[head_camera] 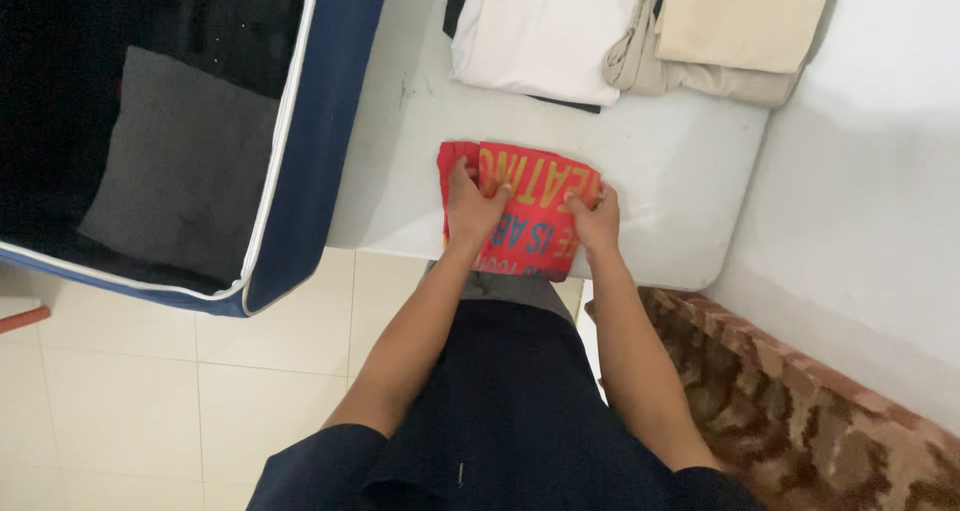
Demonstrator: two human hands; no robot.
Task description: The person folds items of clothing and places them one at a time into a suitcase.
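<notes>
White surface (660,161) fills the upper middle of the view and serves as landmark for everything else. Left of the surface, touching its edge, sits a large open suitcase (320,121), navy shell with white piping, black lining inside, a grey folded garment (170,161) lying in it. Right of the surface, a white wall (880,151); below that wall and just right of the surface's near corner, a brown patterned cushion (800,411). Under the surface's near edge, cream floor tiles (130,391). At the surface's far side, two stacks: a white folded garment (545,26) over something dark, and beside it a beige folded garment (735,26), edges touching or nearly so. At the surface's near edge, centre, a red folded cloth (525,211) with yellow and blue print, its lower part hanging slightly over the edge. Person in dark clothes stands at that near edge. Left hand (470,203) presses flat on the cloth's left part, fingers spread toward its top edge, no closed grip. Right hand (597,216) on the cloth's right side, fingers curled onto the upper right edge, grip pinching the cloth. Both hands touch the cloth, apart from each other.
</notes>
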